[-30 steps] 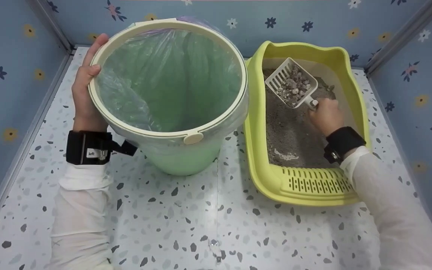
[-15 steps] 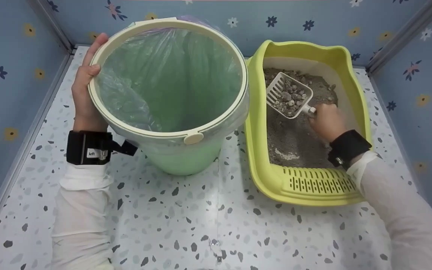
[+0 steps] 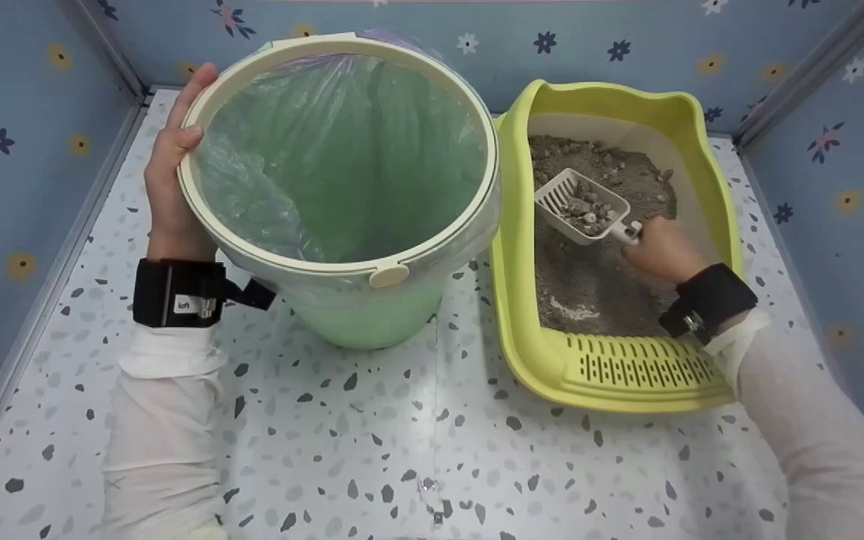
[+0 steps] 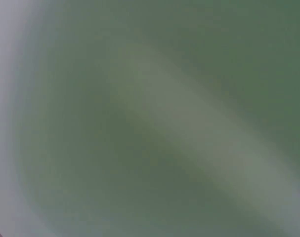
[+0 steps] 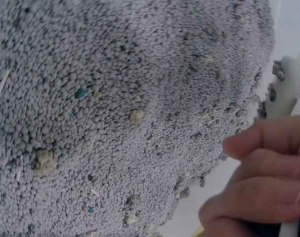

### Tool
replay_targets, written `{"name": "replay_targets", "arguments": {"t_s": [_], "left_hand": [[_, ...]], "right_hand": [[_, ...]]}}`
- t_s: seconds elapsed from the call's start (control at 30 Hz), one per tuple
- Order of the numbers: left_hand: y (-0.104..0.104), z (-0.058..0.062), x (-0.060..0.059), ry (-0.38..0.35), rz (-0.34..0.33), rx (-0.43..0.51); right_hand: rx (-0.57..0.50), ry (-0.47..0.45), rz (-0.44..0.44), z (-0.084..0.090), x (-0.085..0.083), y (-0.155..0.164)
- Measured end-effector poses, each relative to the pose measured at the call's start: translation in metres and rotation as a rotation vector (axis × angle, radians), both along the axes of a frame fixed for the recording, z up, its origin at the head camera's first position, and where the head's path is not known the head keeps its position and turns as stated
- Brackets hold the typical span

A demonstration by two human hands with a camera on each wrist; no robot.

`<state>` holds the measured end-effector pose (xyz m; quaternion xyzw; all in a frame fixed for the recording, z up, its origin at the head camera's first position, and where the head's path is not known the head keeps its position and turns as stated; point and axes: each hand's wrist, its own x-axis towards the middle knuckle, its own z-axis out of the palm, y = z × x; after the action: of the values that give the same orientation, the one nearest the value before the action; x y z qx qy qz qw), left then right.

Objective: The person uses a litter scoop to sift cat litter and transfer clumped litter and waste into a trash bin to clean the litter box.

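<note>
Pale-grn bin (image 3: 372,319), cream rim (image 3: 327,265) by L hand (image 3: 171,180); off-wht scoop (image 3: 580,238) in R hand (image 3: 661,249), gry litter (image 3: 578,277) below, lime tray (image 3: 516,262) round; wht floor (image 3: 372,420), gry specks.

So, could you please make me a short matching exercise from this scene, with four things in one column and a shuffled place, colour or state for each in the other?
Column one:
1. Left hand
2. Scoop
3. Bin
4. Litter tray

Column two:
A. Yellow-green, with slots at its near end
B. Pale green, lined with a see-through bag
C. Gripping a cream rim
D. In the right hand, loaded with clumps

Right pairs: 1-C, 2-D, 3-B, 4-A.
</note>
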<state>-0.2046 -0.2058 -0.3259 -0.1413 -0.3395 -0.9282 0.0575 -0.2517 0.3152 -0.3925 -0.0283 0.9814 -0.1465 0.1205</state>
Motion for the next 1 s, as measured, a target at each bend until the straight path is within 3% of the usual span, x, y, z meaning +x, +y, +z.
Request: {"name": "replay_targets", "arguments": {"t_s": [0.53, 0.73, 1.0], "left_hand": [[-0.001, -0.002, 0.0, 0.02, 0.025, -0.069], [-0.001, -0.002, 0.0, 0.022, 0.026, -0.075], [0.0, -0.002, 0.0, 0.02, 0.008, -0.038]], "right_hand": [[-0.456, -0.458, -0.145, 0.009, 0.006, 0.0], [-0.569, -0.549, -0.159, 0.013, 0.009, 0.006], [-0.596, -0.615, -0.146, 0.016, 0.011, 0.014]]}}
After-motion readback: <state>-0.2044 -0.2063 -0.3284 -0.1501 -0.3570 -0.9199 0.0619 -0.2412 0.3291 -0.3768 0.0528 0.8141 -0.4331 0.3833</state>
